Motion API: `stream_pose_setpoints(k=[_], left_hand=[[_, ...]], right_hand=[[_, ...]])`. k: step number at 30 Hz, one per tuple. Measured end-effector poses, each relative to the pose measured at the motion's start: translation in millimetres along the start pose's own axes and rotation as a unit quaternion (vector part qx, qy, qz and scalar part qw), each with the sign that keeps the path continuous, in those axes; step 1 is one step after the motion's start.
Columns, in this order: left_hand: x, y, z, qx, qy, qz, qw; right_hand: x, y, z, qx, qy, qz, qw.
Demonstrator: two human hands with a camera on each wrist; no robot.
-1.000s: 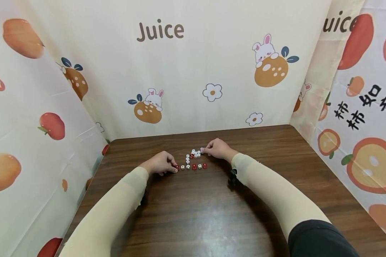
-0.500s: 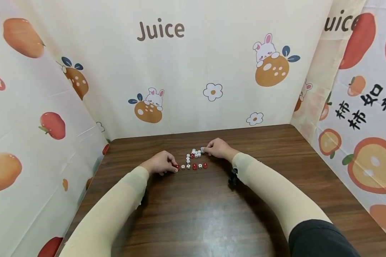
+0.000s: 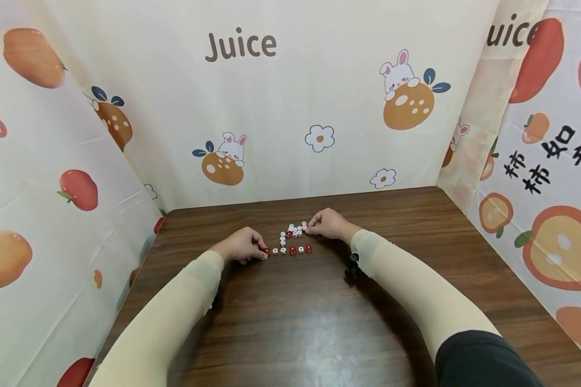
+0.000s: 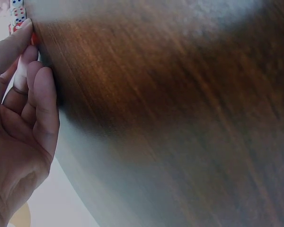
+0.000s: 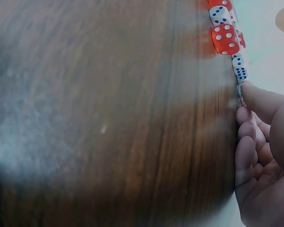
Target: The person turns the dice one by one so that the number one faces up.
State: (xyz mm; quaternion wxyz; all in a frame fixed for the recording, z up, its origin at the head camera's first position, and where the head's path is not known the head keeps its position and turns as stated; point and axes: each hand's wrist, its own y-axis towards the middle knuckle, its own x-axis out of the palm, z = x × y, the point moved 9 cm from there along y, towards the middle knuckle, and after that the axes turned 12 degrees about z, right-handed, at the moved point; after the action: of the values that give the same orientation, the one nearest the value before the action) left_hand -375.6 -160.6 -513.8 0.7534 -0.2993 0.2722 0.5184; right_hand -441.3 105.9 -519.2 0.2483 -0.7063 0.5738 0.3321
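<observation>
My left hand (image 3: 243, 245) pinches a red die (image 3: 267, 251) between thumb and fingertip, at the left end of a front row of red and white dice. To the right, my right hand (image 3: 329, 222) holds a small white die (image 3: 306, 229) at its fingertips, mostly covered in the right wrist view. Just behind that die shows another white die (image 3: 304, 223). Between the hands, several white dice (image 3: 295, 233) and a red die (image 3: 288, 234) form a bent cluster behind the row. In the right wrist view, a larger-looking red die (image 5: 225, 39) is nearer the camera.
The dice lie on a dark wood-grain table (image 3: 290, 301), towards its far edge. A printed fabric backdrop (image 3: 281, 97) rises behind, with side panels left and right. A small black device (image 3: 352, 266) is strapped under the right wrist.
My right fingertips have shifted slightly towards me, and a white die behind them now shows more clearly. My left hand stays on the red die; the front row is unchanged.
</observation>
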Motion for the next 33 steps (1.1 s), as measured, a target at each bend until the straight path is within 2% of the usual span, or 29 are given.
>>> stream_pose_setpoints(k=[13,22,33], left_hand=[[0.5,-1.9,2.6,-0.002,-0.006,0.001,1.0000],[-0.4,-1.3,1.6,-0.001,-0.002,0.004,1.0000],[-0.1,-1.6,2.2,-0.001,-0.002,0.005,1.0000]], right_hand=[[1.3,-3.0,-1.2,0.022,-0.007,0.025,0.9994],[1.5,-5.3,-5.6,0.006,-0.008,0.021,0.9997],[0.1,-7.0,-6.4,0.022,-0.027,0.046,0.9984]])
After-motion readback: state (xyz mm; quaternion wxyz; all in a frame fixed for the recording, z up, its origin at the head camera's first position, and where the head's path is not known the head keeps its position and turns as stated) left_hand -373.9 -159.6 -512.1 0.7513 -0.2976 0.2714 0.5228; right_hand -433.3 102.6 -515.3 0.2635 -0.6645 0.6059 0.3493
